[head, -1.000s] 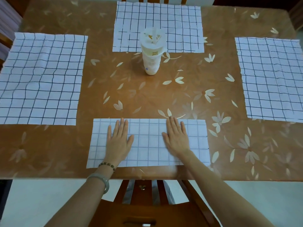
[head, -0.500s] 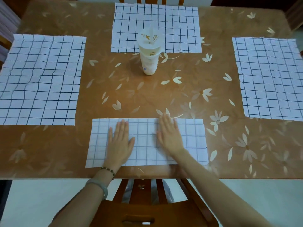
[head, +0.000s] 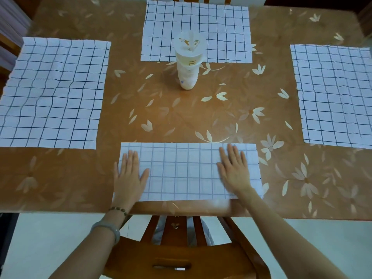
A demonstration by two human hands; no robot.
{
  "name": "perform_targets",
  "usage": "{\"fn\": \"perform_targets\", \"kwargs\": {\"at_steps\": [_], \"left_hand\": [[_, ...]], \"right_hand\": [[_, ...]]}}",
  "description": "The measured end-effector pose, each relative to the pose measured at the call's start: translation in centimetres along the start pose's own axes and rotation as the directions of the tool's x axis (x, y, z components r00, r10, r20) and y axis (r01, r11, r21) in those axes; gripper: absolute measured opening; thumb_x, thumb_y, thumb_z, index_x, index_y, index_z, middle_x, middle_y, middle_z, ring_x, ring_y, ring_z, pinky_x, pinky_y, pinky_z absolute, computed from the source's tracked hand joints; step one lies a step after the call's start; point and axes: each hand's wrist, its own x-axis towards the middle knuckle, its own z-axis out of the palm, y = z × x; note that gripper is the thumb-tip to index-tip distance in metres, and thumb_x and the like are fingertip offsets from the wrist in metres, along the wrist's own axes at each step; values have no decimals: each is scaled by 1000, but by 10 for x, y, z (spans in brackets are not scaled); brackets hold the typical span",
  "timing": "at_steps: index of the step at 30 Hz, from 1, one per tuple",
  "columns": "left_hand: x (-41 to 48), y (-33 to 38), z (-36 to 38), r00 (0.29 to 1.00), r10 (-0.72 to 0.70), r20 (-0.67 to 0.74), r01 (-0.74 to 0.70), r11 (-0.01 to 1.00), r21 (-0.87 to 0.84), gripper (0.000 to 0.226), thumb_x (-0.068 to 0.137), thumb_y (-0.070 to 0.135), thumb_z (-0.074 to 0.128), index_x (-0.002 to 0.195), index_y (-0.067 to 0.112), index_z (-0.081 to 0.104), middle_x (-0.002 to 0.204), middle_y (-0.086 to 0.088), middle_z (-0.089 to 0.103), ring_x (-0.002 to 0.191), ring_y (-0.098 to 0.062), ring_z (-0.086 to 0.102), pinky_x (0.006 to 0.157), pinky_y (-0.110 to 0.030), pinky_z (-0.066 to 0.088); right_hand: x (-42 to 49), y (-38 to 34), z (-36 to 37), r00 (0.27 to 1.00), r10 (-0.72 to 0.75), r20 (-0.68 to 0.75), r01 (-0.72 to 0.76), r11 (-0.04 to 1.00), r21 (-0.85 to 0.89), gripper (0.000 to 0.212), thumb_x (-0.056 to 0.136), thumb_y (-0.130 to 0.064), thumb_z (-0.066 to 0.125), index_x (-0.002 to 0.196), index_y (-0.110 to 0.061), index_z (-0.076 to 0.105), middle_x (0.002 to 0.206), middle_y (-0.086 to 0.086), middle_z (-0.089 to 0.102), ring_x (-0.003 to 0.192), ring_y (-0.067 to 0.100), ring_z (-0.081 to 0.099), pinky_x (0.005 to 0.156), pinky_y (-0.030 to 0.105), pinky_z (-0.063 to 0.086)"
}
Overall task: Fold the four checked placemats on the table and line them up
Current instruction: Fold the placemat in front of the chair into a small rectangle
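Observation:
A folded checked placemat (head: 183,172) lies as a long strip at the near edge of the table (head: 165,113). My left hand (head: 128,176) presses flat on its left end, fingers spread. My right hand (head: 234,170) lies flat near its right end. Three more white placemats with dark grid lines lie unfolded: the left placemat (head: 54,93), the far placemat (head: 221,31) and the right placemat (head: 334,95).
A white plastic cup (head: 188,61) with a lid stands in the middle of the table, overlapping the far placemat's near edge. A wooden chair back (head: 181,256) sits just under the table's near edge, between my arms. The tabletop is brown with a flower pattern.
Both hands slid outward across the folded placemat: the left hand to its left end, the right hand toward its right end. The other placemats and the cup have not moved.

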Motion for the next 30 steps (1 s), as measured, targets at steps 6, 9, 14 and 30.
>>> {"fn": "perform_targets", "kwargs": {"at_steps": [6, 9, 14, 30], "left_hand": [[0, -19, -9, 987, -161, 1, 160, 983, -91, 78, 96, 60, 24, 153, 9, 9, 160, -13, 11, 148, -28, 8, 119, -46, 2], [3, -9, -20, 957, -292, 7, 286, 933, -216, 77, 94, 55, 42, 149, 6, 20, 156, -17, 22, 144, -33, 21, 116, -49, 19], [6, 8, -40, 911, -413, 4, 393, 863, -318, 71, 87, 41, 65, 139, 3, 36, 139, -19, 44, 127, -36, 39, 101, -50, 37], [8, -2, -81, 902, -301, 310, 424, 483, -766, 21, 88, 8, 62, 108, 13, 59, 99, -1, 63, 86, -16, 60, 64, -26, 43]], "right_hand": [[-8, 41, -25, 989, 145, 9, -145, 989, 8, 62, 98, -44, 16, 145, -7, 34, 151, 23, 29, 142, 37, 22, 114, 49, 11], [-5, 17, -33, 996, 60, -58, -56, 996, 67, 54, 92, -39, 36, 135, -7, 44, 138, 30, 43, 128, 46, 40, 103, 54, 35], [2, -41, -37, 977, -215, -6, 213, 962, 169, 50, 80, -33, 65, 124, -11, 57, 108, 18, 55, 93, 36, 56, 74, 44, 53], [7, -65, -38, 947, -218, 237, 208, 976, 64, 73, 81, -50, 61, 144, -29, 29, 120, 8, 39, 107, 26, 40, 93, 35, 38]]}}
